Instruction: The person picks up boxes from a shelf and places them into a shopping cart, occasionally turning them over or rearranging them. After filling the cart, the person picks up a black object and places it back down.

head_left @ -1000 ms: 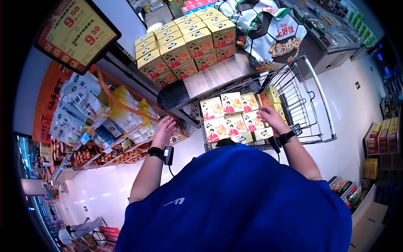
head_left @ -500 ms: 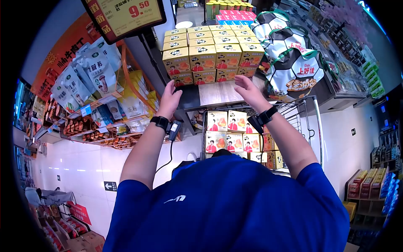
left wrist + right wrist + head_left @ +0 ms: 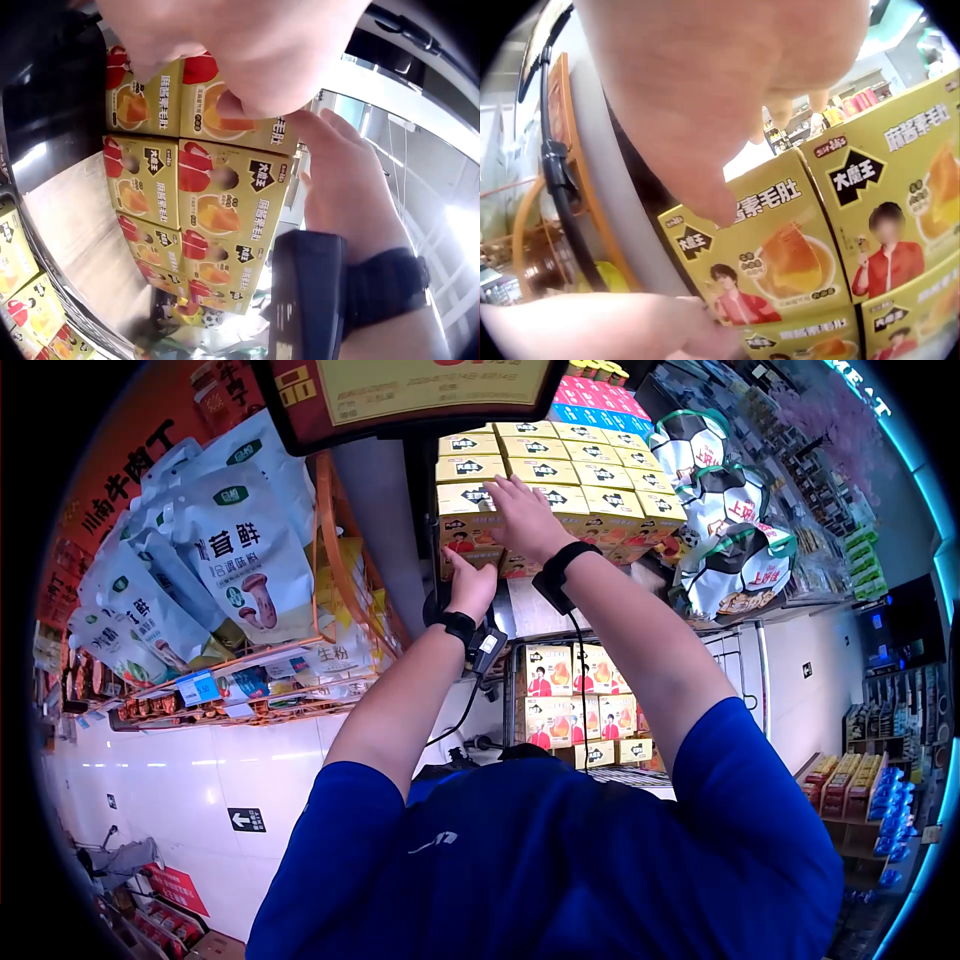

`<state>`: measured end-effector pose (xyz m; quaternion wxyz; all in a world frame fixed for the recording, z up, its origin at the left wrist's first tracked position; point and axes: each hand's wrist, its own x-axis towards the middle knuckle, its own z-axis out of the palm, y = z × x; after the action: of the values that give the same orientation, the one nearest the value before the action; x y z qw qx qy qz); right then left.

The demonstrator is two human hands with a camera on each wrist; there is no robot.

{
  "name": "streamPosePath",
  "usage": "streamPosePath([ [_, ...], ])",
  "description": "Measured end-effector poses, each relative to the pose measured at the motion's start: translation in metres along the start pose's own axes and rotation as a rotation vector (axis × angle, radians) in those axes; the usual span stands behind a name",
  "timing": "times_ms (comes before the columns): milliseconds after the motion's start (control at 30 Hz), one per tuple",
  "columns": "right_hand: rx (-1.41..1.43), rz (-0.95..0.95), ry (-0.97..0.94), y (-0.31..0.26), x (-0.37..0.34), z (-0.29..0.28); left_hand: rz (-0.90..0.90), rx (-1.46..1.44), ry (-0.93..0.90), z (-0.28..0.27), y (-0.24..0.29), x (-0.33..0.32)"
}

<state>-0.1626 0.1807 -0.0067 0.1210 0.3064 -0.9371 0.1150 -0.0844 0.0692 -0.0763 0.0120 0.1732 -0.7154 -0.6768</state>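
Note:
A stack of yellow-gold food boxes (image 3: 620, 502) stands on the display table (image 3: 535, 607). My right hand (image 3: 528, 520) reaches over the front left box (image 3: 780, 240), its fingers extended across the top. Its thumb lies against the upper front face in the right wrist view. My left hand (image 3: 472, 585) is low at the stack's left corner, thumb and fingers apart. In the right wrist view its fingertips are right at that box's lower edge; part of this hand's underside is hidden. More boxes (image 3: 550, 720) of the same kind sit in the cart, below my right forearm.
A price sign (image 3: 420, 395) overhangs the stack's left end. White seasoning pouches (image 3: 240, 530) fill an orange rack on the left. Football-patterned bags (image 3: 735, 565) stand right of the stack. The shopping cart (image 3: 765, 680) is between my body and the table.
Both hands have moved forward from above the cart to the stack's front left corner. My right hand has crossed leftwards onto the box top, and the view has shifted toward the stack.

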Motion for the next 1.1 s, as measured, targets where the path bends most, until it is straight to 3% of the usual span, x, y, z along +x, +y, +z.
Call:
streamPosePath([
  [200,-0.159,-0.015,-0.104,-0.005,0.01,0.017,-0.111,-0.15,-0.069,0.0,-0.033,0.019],
  [300,-0.21,-0.084,0.063,-0.015,-0.007,0.013,-0.144,-0.155,-0.152,-0.002,-0.048,0.023],
  [500,-0.05,-0.12,0.05,-0.026,-0.018,-0.009,-0.225,-0.238,-0.296,-0.01,-0.065,0.006],
  [633,0.049,-0.074,0.103,-0.039,-0.064,-0.043,-0.141,-0.178,-0.334,-0.027,-0.072,-0.027],
  [700,0.171,-0.013,0.083,-0.03,-0.103,-0.05,0.118,-0.038,-0.385,-0.034,-0.092,-0.044],
  [800,0.333,0.113,-0.094,-0.009,-0.166,-0.051,0.448,0.294,-0.415,-0.038,-0.094,-0.075],
  [867,0.551,0.222,-0.255,0.011,-0.211,-0.03,0.367,0.328,-0.541,-0.027,-0.096,-0.096],
  [933,0.668,0.292,-0.375,0.021,-0.248,-0.01,0.08,0.033,-0.788,-0.007,-0.11,-0.113],
  [1000,0.592,0.336,-0.314,0.036,-0.288,0.02,0.087,0.192,-0.757,0.013,-0.151,-0.126],
  [1067,0.84,0.756,-0.236,0.042,-0.324,0.042,-0.314,-0.237,-0.819,0.032,-0.161,-0.141],
  [1100,0.949,0.935,-0.209,0.045,-0.338,0.051,-0.298,-0.193,-0.803,0.041,-0.162,-0.151],
])
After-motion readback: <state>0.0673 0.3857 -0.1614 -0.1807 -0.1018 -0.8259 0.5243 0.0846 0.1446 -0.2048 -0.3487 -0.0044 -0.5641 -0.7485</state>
